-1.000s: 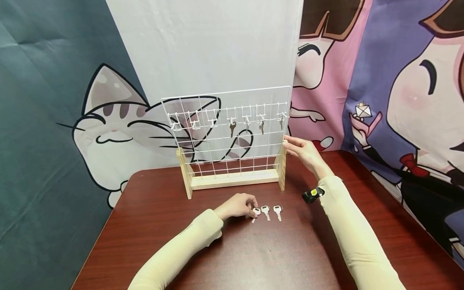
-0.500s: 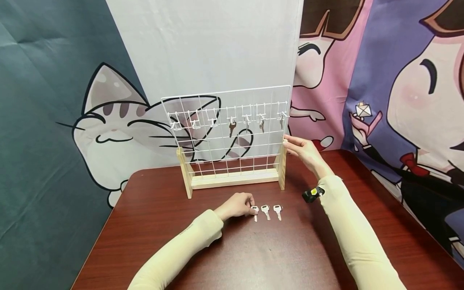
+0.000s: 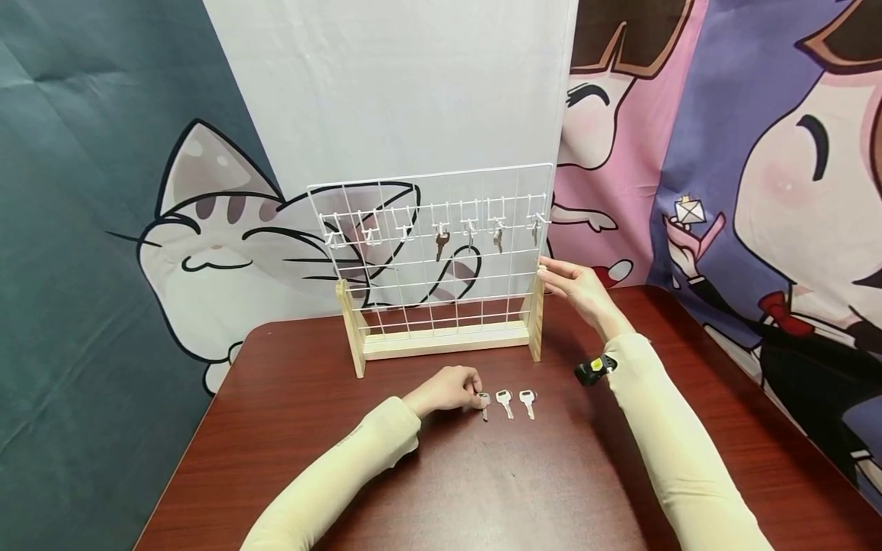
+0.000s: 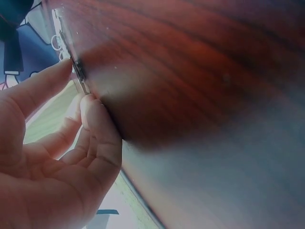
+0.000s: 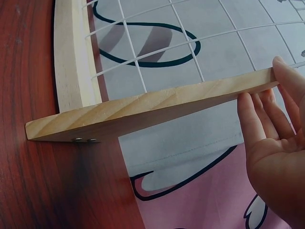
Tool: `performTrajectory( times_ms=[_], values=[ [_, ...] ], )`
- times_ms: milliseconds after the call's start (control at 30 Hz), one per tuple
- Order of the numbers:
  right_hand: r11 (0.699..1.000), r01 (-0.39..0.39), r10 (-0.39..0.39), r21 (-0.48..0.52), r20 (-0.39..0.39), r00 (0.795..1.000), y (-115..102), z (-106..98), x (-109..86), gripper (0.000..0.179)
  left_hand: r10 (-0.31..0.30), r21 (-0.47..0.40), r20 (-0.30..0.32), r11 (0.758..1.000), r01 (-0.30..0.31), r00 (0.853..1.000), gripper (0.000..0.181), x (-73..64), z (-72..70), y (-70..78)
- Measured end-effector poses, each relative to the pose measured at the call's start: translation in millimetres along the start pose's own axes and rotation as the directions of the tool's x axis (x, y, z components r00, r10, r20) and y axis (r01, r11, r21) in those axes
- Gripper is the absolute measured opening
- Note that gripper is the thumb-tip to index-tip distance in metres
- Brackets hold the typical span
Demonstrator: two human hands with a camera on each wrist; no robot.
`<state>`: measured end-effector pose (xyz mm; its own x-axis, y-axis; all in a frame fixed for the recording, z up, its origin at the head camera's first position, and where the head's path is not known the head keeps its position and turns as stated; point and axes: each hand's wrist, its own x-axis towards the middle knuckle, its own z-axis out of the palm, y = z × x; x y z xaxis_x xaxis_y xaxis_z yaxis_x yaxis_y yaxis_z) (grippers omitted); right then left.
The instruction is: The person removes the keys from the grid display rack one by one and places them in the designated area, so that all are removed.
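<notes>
On the table my left hand [image 3: 449, 389] has its fingers bent at the leftmost loose key [image 3: 485, 405], pinching it at its head. In the left wrist view the key [image 4: 80, 71] sits edge-on between fingertips and thumb. Two more keys, a middle one [image 3: 504, 403] and a right one [image 3: 527, 403], lie beside it to the right. A white wire grid rack [image 3: 441, 285] on a wooden stand is behind them. My right hand [image 3: 579, 292] grips its right wooden upright [image 5: 157, 102], thumb against the edge and fingers underneath in the right wrist view.
Several keys, including a brown key [image 3: 442, 243], hang from hooks on the grid's right part. The hooks at its left, such as one white hook [image 3: 370, 236], bear no key. A black device [image 3: 594, 370] is at the right wrist. Printed cloth [image 3: 441, 84] hangs behind the red-brown table [image 3: 510, 490].
The leftmost key has turned from a slant to nearly straight and shifted slightly left, with my left hand moving along. My right hand and the rack stay in place.
</notes>
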<state>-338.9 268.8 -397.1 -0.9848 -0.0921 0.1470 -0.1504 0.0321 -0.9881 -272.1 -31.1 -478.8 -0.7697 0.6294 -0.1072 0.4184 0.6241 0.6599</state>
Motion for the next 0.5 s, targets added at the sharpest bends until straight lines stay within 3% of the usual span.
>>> performTrajectory(
  times_ms=[500],
  values=[
    [1.0, 0.015, -0.015, 0.012, -0.007, 1.0, 0.9, -0.6, -1.1, 0.06, -0.008, 0.048, -0.024, 0.999, 0.01, 1.0, 0.022, -0.3, 4.0, 4.1]
  ],
)
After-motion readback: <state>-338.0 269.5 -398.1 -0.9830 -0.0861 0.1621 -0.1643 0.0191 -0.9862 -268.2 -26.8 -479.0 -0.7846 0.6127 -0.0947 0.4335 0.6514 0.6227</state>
